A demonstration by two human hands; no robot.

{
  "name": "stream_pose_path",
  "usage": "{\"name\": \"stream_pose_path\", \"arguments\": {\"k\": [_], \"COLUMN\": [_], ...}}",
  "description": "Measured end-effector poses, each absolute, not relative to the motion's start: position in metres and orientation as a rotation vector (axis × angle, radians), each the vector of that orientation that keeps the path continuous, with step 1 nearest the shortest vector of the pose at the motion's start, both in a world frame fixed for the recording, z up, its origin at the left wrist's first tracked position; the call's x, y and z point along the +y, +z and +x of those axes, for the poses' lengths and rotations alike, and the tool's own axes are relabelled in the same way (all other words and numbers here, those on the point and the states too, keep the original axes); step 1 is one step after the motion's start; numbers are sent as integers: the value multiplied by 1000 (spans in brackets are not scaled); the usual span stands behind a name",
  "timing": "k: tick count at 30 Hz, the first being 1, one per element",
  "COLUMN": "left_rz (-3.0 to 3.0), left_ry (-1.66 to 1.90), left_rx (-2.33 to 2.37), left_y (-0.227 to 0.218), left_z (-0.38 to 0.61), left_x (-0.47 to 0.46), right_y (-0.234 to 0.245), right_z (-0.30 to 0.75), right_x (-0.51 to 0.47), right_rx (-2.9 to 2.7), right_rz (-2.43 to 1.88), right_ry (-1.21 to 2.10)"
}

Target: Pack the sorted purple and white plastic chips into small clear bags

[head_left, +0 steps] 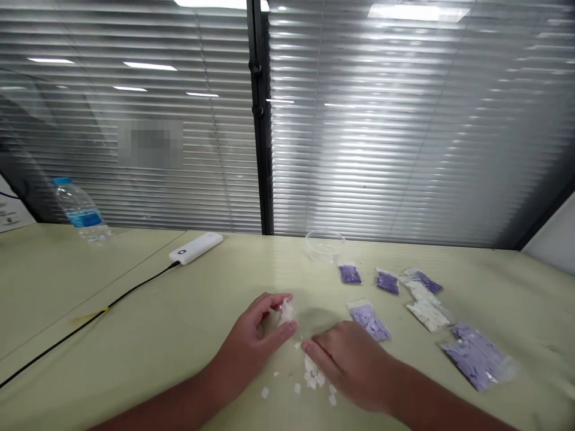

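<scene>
My left hand [254, 329] is closed around a small clear plastic bag [286, 311] with white pieces in it, its thumb and fingers on either side. To the right, my right hand [348, 362] is low over the table with its fingers curled together; whatever they hold is hidden. Partly under its fingertips lies a small heap of flat white pieces [313, 374]. A few loose white squares [265, 392] are scattered on the table in front of both hands. Just beyond my right hand is a clear bag of light purple pieces [369, 319].
Several small bags lie to the right: dark purple [350, 274], white [429, 314] and light purple [478, 356]. A clear round bowl [326, 244] stands near the blinds. On the left are a white device [196, 248] with a black cable [135, 288] and a water bottle [83, 209].
</scene>
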State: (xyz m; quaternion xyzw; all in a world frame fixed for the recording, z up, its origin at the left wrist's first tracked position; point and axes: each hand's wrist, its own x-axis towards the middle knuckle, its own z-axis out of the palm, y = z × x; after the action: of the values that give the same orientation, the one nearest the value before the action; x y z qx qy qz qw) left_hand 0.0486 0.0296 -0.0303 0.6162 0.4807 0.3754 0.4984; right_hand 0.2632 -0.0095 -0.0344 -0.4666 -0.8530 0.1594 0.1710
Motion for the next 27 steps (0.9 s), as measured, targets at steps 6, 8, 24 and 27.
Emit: {"name": "stream_pose_path", "arguments": {"k": [6, 8, 24, 27], "left_rz": [1482, 1477, 1472, 1462], "left_ry": [911, 902, 879, 865], "left_rx": [1144, 1149, 1123, 1139], "left_y": [-32, -31, -30, -31], "left_z": [49, 50, 50, 50], "left_x": [31, 31, 30, 31], "right_y": [-24, -19, -43, -39], "right_z": [295, 304, 288, 280], "right_x": [10, 14, 17, 3], "right_rx": [-2350, -2408, -2218, -2342], "right_rz": [-1183, -1140, -1346, -1479], "right_ry": [885, 870, 713, 392]}}
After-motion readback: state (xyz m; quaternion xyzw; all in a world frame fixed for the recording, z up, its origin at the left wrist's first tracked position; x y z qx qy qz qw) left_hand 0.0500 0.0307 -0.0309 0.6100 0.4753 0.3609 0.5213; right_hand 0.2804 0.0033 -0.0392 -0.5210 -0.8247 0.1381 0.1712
